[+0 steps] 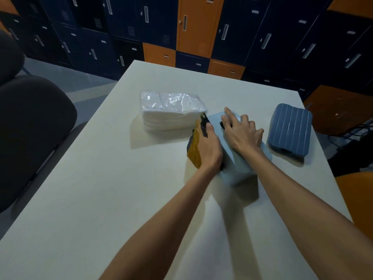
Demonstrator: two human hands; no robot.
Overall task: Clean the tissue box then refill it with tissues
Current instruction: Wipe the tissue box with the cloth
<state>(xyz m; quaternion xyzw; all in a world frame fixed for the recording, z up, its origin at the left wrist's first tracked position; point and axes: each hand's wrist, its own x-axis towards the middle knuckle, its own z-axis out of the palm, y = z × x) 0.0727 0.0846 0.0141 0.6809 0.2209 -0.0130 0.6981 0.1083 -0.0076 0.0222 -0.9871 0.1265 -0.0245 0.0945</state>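
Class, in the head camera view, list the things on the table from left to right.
Wrapped tissue pack → yellow and dark cloth under the left hand → light blue tissue box under the right hand → ribbed blue lid.

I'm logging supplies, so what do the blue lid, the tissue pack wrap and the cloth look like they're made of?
Lid: probably matte moulded plastic; ribbed, evenly coloured, rigid-looking.
Pack wrap: thin clear plastic film; crinkled, with shiny glints.
Cloth: soft fabric, yellow and dark; it folds under the left hand. Weave not discernible.

Glossy crinkled plastic around the tissue pack (171,110), matt smooth table (101,178), ribbed plastic lid (289,131).
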